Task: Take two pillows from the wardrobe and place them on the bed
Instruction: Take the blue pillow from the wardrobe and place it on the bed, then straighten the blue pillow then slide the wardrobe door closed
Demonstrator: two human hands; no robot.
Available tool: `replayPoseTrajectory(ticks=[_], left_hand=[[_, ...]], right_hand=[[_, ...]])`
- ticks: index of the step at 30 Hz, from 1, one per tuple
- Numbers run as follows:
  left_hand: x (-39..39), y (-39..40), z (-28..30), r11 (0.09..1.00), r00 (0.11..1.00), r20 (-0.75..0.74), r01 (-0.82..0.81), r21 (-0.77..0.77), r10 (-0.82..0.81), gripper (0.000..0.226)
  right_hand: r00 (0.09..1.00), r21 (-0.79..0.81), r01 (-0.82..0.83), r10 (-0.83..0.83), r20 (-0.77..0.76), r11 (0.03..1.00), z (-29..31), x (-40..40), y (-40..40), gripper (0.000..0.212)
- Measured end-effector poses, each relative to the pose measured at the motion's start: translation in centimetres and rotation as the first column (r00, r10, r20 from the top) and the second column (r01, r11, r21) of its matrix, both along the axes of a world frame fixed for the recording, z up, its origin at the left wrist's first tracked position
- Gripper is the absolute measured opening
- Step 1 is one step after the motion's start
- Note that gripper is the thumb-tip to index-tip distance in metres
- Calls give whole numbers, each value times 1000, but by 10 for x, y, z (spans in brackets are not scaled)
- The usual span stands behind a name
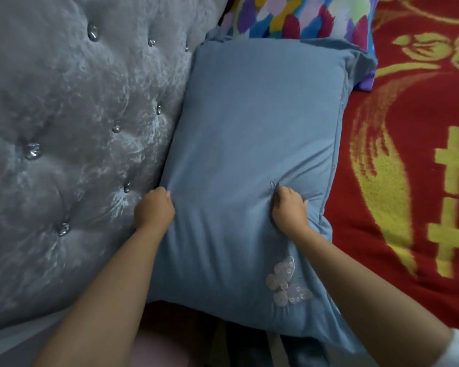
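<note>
A blue pillow [249, 144] with a pale butterfly patch near its lower right corner lies on the bed, its left edge against the grey headboard. My left hand [154, 207] grips the pillow's left edge with closed fingers. My right hand [289, 207] pinches the fabric near the pillow's right side, bunching it into folds. A second pillow [297, 17] with a multicoloured feather print lies beyond the blue one, at the top of the view, partly covered by it.
The tufted grey headboard [72, 128] with shiny buttons fills the left side. A red blanket [414, 154] with yellow patterns covers the bed on the right. Below the pillow's near end there is a dark gap and something pinkish.
</note>
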State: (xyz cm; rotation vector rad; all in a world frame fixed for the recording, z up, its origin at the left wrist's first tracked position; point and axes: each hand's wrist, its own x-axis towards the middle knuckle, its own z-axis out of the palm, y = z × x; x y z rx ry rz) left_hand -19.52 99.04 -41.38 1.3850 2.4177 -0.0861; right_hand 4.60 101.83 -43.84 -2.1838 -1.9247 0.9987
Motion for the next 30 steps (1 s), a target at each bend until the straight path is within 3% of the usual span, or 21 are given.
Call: replayPoseTrajectory(ticks=[6, 9, 11, 15, 19, 24, 30], left_hand=[[50, -27, -7, 997, 997, 58, -51, 59, 48, 37], [72, -68, 0, 1000, 999, 20, -25, -17, 25, 46], [79, -93, 12, 996, 999, 10, -47, -77, 48, 46], [83, -133, 58, 990, 992, -37, -125, -61, 123, 37], [90, -179, 114, 984, 973, -149, -173, 41, 178, 31], [118, -243, 179, 946, 920, -235, -285, 153, 315, 25], [212, -362, 232, 888, 860, -264, -365, 280, 437, 25]], right_hand=[[945, -130, -231, 254, 207, 964, 6, 32, -17, 21], [883, -306, -336, 411, 228, 891, 16, 43, -25, 27], [805, -329, -441, 530, 266, 835, 28, 44, -32, 30], [608, -204, -677, 693, 387, 707, 63, 28, -51, 33], [532, -7, -822, 774, 343, 569, 118, -10, -81, 30], [444, 244, -890, 851, 280, 385, 200, -25, -138, 28], [313, 418, -887, 919, 238, 194, 267, 39, -245, 29]])
